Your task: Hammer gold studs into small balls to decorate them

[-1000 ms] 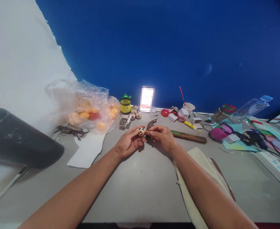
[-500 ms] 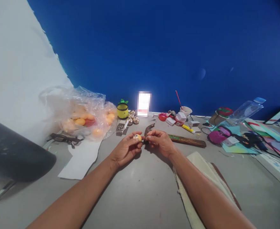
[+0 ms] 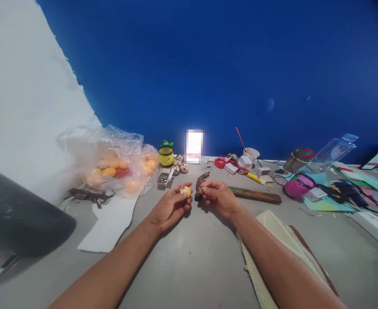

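My left hand (image 3: 172,205) is closed around an orange ping-pong ball (image 3: 185,192), held between thumb and fingers. Dark and shiny spots show on the ball's upper side. My right hand (image 3: 217,197) has its thumb and fingertips pinched together, a short gap to the right of the ball; what they hold, if anything, is too small to make out. Just behind this hand lies a claw hammer (image 3: 256,195), its head partly hidden by the fingers. Beyond my left hand sits a small open box (image 3: 163,180) of shiny metal pieces, near several studded balls (image 3: 178,163).
A plastic bag (image 3: 111,146) of orange balls stands at left, beside eyeglasses (image 3: 89,195) and white paper (image 3: 111,227). Under my right forearm lies a cream cloth (image 3: 269,227). Rearward are a yellow pot (image 3: 166,156), a paper cup (image 3: 251,153) and a yellow tube (image 3: 256,178).
My right hand's fingertips have moved away from the ball, leaving a wider gap. The left hand keeps its hold on the ball. The whole view has shifted slightly.
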Motion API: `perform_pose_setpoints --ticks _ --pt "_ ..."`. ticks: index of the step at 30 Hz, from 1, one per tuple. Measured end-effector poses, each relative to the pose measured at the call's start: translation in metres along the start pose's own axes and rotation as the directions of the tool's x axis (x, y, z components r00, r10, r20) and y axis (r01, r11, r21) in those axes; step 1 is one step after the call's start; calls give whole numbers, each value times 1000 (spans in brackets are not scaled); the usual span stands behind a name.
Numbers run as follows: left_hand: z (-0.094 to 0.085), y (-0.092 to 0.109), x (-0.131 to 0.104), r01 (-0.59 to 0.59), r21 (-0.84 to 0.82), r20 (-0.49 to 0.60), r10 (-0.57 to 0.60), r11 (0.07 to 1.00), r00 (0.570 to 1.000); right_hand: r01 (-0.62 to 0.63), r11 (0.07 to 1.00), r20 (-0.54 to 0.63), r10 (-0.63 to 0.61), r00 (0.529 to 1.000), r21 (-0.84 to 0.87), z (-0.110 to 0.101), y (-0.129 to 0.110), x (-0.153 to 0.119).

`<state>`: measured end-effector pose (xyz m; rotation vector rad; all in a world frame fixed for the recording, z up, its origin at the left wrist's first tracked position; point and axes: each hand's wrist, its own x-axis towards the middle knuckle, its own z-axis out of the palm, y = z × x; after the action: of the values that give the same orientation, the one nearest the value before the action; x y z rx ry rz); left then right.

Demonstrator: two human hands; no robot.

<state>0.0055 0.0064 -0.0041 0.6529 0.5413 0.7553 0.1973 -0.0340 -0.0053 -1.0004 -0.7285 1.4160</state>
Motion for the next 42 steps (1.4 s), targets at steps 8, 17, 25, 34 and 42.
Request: perform_pose_setpoints --ticks 8,17,25,34,42 --pt "-3 -2 4 -131 172 -80 146 976 986 -33 999 38 31 999 39 -3 0 0" --pt "-7 -5 6 -201 374 -116 261 905 958 -45 997 114 37 993 64 -9 -3 1" --pt "-3 -4 4 -223 352 -90 269 909 959 -80 988 120 64 991 132 -11 -4 2" --pt "-3 -1 4 -231 255 -89 261 939 961 -75 980 119 53 991 182 -13 -2 4" --pt "-1 0 3 -228 257 -75 254 939 964 -75 980 113 55 992 186 -13 -3 3"
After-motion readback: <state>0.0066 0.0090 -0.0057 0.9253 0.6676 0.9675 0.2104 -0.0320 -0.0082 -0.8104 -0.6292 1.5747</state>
